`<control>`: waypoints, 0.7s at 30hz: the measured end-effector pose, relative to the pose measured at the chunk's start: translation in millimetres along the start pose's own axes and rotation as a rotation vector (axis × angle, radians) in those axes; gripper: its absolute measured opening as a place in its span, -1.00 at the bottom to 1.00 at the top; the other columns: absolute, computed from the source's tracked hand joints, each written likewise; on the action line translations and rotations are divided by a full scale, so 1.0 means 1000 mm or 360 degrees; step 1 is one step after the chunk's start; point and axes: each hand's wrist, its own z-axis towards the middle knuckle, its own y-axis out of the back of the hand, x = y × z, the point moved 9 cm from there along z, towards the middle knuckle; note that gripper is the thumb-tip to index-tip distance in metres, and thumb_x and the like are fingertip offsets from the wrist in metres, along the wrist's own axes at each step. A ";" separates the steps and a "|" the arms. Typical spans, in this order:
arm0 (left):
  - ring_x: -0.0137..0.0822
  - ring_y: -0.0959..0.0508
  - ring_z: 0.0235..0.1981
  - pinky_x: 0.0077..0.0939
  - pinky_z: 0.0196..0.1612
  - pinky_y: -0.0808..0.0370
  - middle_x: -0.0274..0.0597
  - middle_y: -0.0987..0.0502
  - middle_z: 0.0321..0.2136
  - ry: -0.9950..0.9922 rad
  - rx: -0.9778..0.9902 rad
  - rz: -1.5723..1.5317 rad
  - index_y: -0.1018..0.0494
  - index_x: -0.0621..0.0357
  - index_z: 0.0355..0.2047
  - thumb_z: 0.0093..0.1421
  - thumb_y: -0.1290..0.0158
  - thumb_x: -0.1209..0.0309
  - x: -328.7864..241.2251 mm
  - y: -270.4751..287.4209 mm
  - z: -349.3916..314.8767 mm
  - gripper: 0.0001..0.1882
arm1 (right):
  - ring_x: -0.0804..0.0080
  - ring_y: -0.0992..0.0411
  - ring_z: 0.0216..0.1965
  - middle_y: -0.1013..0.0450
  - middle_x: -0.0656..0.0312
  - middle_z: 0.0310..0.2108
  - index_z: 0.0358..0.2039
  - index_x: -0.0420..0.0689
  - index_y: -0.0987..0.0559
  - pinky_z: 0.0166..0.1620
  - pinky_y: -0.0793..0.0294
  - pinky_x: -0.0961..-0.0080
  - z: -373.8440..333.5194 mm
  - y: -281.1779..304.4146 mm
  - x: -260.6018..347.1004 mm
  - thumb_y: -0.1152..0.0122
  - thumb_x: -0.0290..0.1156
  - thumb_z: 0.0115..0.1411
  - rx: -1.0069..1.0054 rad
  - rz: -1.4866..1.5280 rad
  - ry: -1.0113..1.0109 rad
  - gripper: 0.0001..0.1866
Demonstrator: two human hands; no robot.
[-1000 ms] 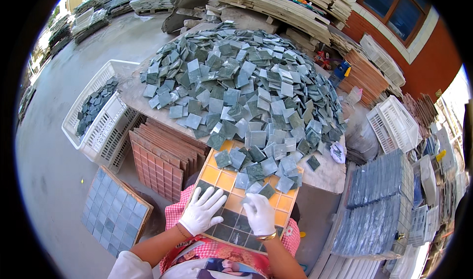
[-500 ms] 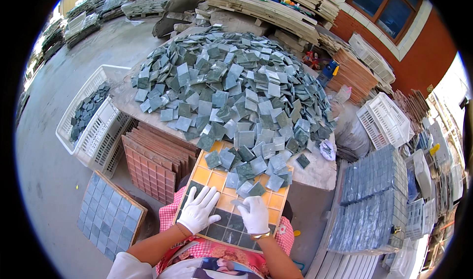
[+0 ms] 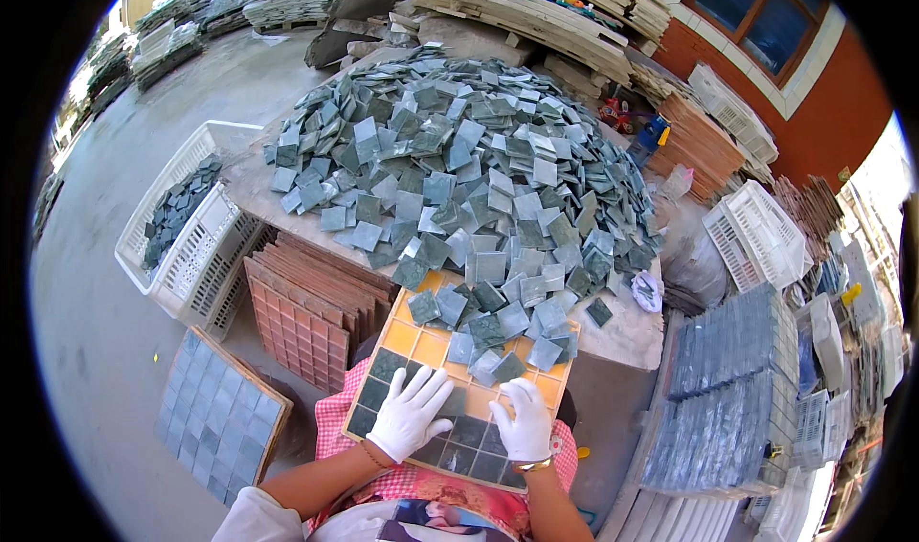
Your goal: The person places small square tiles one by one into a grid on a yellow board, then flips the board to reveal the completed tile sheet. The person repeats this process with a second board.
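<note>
My left hand point(image 3: 413, 414), in a white glove, lies with fingers spread on a yellow gridded tray point(image 3: 431, 350) that rests over my lap. Its fingertips touch a grey-green stone tile point(image 3: 452, 403) seated in the grid. My right hand point(image 3: 524, 421), also gloved, hovers over the tray's right side, fingers bent and apart, with no tile visible in it. Dark tiles point(image 3: 468, 432) fill the near rows and the left column. Loose square tiles point(image 3: 486, 328) cover the tray's far right part, spilling from a large heap point(image 3: 459, 159) on the table.
A white crate point(image 3: 196, 255) with small dark tiles stands left. Below are stacked reddish gridded trays point(image 3: 297, 327) and a leaning tile-filled panel point(image 3: 218, 410). Wrapped tile stacks point(image 3: 728, 398) and white crates point(image 3: 756, 234) are at right. A round white object point(image 3: 646, 292) sits on the table edge.
My right hand has let go of a tile and drawn back to the right. That tile now lies in the grid by my left fingertips. The view has shifted slightly.
</note>
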 end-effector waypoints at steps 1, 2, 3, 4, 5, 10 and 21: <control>-0.10 -0.22 0.25 0.03 0.29 -0.02 -0.16 -0.30 0.19 -0.0033 0.0041 0.0070 -0.31 0.06 0.16 0.05 -0.15 0.12 0.001 -0.007 0.007 -0.33 | 0.10 -0.46 -0.14 -0.42 0.11 -0.12 -0.16 -0.13 -0.51 -0.13 -0.47 0.29 0.005 0.007 -0.010 -0.33 -0.30 0.04 -0.0075 -0.0008 -0.0063 -0.64; -0.10 -0.23 0.24 0.03 0.28 -0.03 -0.17 -0.31 0.18 -0.0070 0.0027 0.0083 -0.33 0.04 0.15 0.03 -0.17 0.14 0.001 -0.008 0.014 -0.34 | 0.09 -0.44 -0.08 -0.40 0.08 -0.07 -0.04 -0.12 -0.45 -0.09 -0.47 0.29 0.009 0.007 -0.020 -0.34 -0.29 0.02 -0.0038 -0.0018 -0.0096 -0.52; -0.11 -0.24 0.24 0.03 0.28 -0.04 -0.19 -0.32 0.18 -0.0107 0.0013 0.0095 -0.34 0.01 0.14 0.02 -0.18 0.17 0.004 -0.007 0.019 -0.35 | 0.13 -0.45 -0.12 -0.39 0.08 -0.05 -0.02 -0.12 -0.44 -0.12 -0.49 0.33 0.014 0.008 -0.025 -0.36 -0.28 0.01 -0.0034 -0.0060 -0.0069 -0.48; -0.11 -0.23 0.23 0.03 0.26 -0.07 -0.22 -0.31 0.18 -0.0136 -0.0008 0.0088 -0.36 -0.03 0.11 0.03 -0.17 0.17 0.004 -0.003 0.022 -0.40 | 0.17 -0.45 -0.17 -0.38 0.07 -0.03 0.01 -0.13 -0.43 -0.15 -0.50 0.37 0.020 0.007 -0.028 -0.38 -0.28 -0.01 -0.0028 -0.0101 -0.0042 -0.45; -0.10 -0.23 0.23 0.02 0.26 -0.08 -0.22 -0.31 0.18 -0.0138 -0.0003 0.0058 -0.37 -0.05 0.11 0.02 -0.19 0.18 0.010 -0.005 0.022 -0.40 | 0.21 -0.46 -0.21 -0.37 0.07 -0.01 0.03 -0.13 -0.42 -0.18 -0.52 0.42 0.025 0.005 -0.030 -0.39 -0.28 -0.02 -0.0016 -0.0135 -0.0016 -0.41; -0.07 -0.23 0.24 -0.06 0.27 -0.09 -0.16 -0.29 0.19 -0.0241 0.0056 -0.0043 -0.34 0.05 0.12 0.00 -0.21 0.16 0.021 0.000 0.033 -0.34 | 0.19 -0.47 -0.16 -0.38 0.06 -0.02 0.10 -0.09 -0.36 -0.12 -0.49 0.37 0.038 -0.014 -0.044 -0.38 -0.21 -0.05 0.0186 -0.0293 0.0015 -0.32; -0.05 -0.19 0.28 -0.01 0.32 0.01 -0.04 -0.25 0.23 0.0029 0.0141 0.0048 -0.25 0.19 0.19 0.04 -0.15 0.10 0.004 -0.009 0.001 -0.25 | 0.03 -0.39 -0.06 -0.35 0.01 -0.06 0.07 -0.19 -0.33 -0.02 -0.42 0.24 -0.012 -0.036 0.007 -0.34 -0.31 -0.01 0.0547 -0.0108 0.0222 -0.36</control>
